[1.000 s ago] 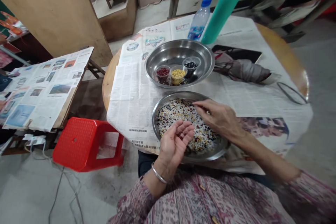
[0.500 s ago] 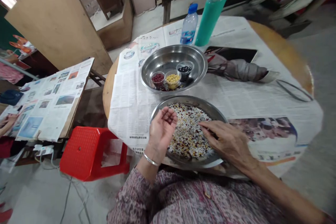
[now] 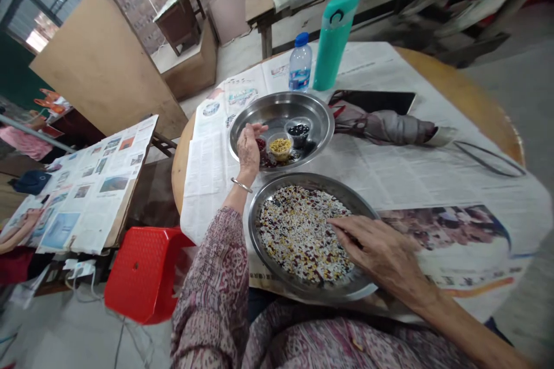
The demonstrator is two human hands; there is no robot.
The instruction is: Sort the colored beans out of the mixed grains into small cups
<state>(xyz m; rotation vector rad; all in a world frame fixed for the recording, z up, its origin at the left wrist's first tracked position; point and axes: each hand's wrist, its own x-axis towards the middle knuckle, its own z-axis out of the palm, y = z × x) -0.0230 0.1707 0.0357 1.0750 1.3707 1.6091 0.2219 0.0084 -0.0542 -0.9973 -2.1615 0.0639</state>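
My left hand (image 3: 250, 150), wearing a silver bangle, is over the left side of the far steel basin (image 3: 322, 105). It is turned on edge, fingers stretched to the right, beside a cup of dark red beans (image 3: 260, 144) that it partly hides. Next to that cup stand a clear cup of yellow grains (image 3: 280, 147) and a cup of black beans (image 3: 298, 130). My right hand (image 3: 374, 242) reaches over the right rim of the near steel basin (image 3: 256, 229), its fingers extended and resting on the mixed white, yellow and dark red grains (image 3: 303, 230).
Behind the basins stand a water bottle (image 3: 300, 63) and a turquoise flask (image 3: 335, 43). A folded grey umbrella (image 3: 385, 125) lies by a dark flat object (image 3: 393, 101) on newspaper. To the left are a red stool (image 3: 136, 277) and another newspaper-covered table (image 3: 93, 184), with a person's arm at its edge.
My left hand has moved from above the near basin, palm up with dark red beans in it, forward to the red bean cup and tipped sideways. My right hand stays over the grains.
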